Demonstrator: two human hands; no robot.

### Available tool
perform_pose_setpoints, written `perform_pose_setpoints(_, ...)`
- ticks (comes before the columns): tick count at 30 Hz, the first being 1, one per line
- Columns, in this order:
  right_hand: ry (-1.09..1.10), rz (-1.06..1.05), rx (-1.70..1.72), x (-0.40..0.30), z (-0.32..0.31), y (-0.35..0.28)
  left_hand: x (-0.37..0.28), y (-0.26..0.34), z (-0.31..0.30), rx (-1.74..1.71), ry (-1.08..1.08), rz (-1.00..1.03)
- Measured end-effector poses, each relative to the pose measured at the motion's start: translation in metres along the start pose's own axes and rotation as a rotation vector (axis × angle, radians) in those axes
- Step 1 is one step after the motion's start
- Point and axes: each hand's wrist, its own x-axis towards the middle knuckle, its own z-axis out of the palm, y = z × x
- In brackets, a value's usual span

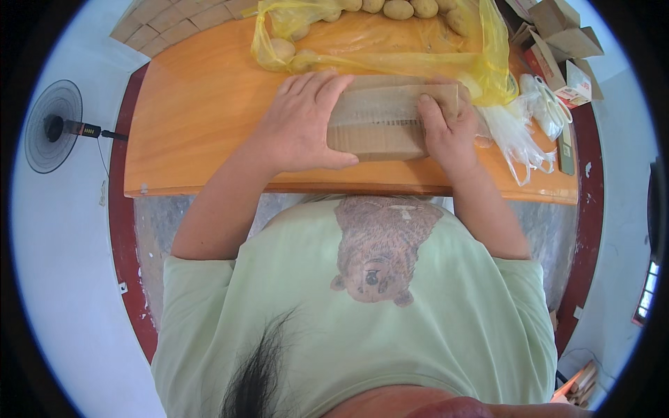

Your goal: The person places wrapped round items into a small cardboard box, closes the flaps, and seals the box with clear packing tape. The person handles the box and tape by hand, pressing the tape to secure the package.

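A small brown cardboard box [376, 141] lies at the near part of the wooden table, between my two hands. A strip of clear packing tape [373, 107] runs along its upper face, with a jagged end near the right side. My left hand [308, 123] spans the box's left end, thumb along the near side and fingers over the far side. At the right end, my right hand [449, 123] grips a raised cardboard flap, its thumb on top. The far fingers of that hand are partly hidden behind the flap.
A yellow plastic bag [381, 60] of potatoes [398, 9] spreads just beyond the box. White plastic bags [515, 141] and white-handled scissors [554, 102] lie to the right, near opened cartons [554, 57]. Stacked cardboard boxes [177, 23] stand at the far left.
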Motion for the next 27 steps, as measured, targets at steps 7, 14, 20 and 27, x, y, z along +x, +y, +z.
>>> perform_pose_setpoints(7,0.058,0.197,0.151,-0.005,0.001,-0.003,0.000,0.001,-0.002,-0.014,-0.005,0.000)
perform_pose_setpoints(14,0.100,0.253,0.267,-0.009,0.004,-0.006,-0.002,0.003,-0.003,0.004,-0.009,-0.020)
perform_pose_setpoints(20,0.127,0.251,0.278,-0.010,0.006,0.001,-0.001,0.005,-0.003,0.050,-0.036,-0.048)
perform_pose_setpoints(27,0.125,0.217,0.102,-0.010,0.005,0.013,0.000,0.005,-0.003,0.016,-0.032,-0.042)
